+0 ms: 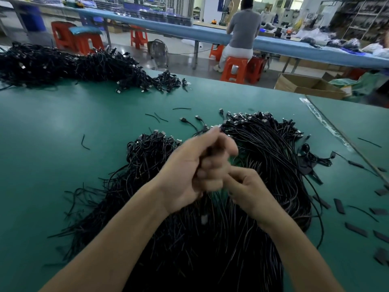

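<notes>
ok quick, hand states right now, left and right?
Left hand: fingers curled round a black cable, motion-blurred.
Right hand: fingers curled beside the left; whether it holds anything cannot be told.

Found left hand (195,165) and right hand (246,190) touching above cables (263,148), fingers of both curled; blurred, so hold not determinable; cables heaped on green table (52,123), plugs (242,118) toward far edge; second heap (63,64) at far left, well apart; loose black strips (339,205) at right of table; beyond, seated person (244,28) on orange stool (232,69); open box (305,85) on floor nearby.
</notes>
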Motion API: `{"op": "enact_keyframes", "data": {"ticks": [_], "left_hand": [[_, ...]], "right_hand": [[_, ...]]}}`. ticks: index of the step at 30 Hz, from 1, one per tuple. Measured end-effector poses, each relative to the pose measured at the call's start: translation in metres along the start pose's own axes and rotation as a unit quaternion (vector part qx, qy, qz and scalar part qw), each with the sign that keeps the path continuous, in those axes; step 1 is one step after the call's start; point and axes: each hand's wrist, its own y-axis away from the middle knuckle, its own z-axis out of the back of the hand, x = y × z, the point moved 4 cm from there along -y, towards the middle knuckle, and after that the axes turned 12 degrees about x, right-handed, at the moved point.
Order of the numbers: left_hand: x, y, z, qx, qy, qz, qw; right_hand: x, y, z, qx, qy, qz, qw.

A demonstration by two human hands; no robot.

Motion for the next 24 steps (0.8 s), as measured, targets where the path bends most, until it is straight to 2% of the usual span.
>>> {"op": "enact_keyframes", "data": {"ticks": [2,6,10,13,16,19,22,24], "left_hand": [[-0.004,0.001,0.016,-0.091,-0.021,-0.067,0.993],[0.006,0.005,0.042,-0.221,-0.222,-0.098,0.944],[0.015,0.008,0.047,-0.241,-0.389,-0.085,0.885],[0.022,0.011,0.041,-0.186,-0.446,0.000,0.876],[0.025,0.016,0.035,-0.153,-0.357,0.075,0.918],[0.025,0.021,0.019,-0.070,-0.205,0.102,0.971],[0.015,0.023,0.004,0.015,-0.024,0.083,0.996],[0.006,0.019,0.004,0.025,0.066,0.028,0.997]], "right_hand": [[0.004,0.006,-0.005,0.030,0.027,0.006,0.999],[0.016,0.017,-0.004,0.047,0.110,0.002,0.993],[0.035,0.023,-0.016,0.089,0.162,0.015,0.983],[0.057,0.026,-0.008,0.036,0.187,0.074,0.979],[0.068,0.022,0.008,-0.036,0.188,0.105,0.976],[0.066,0.013,0.014,-0.092,0.120,0.132,0.980],[0.054,0.004,0.002,-0.074,0.025,0.142,0.987],[0.045,0.002,-0.012,-0.032,0.020,0.132,0.991]]}}
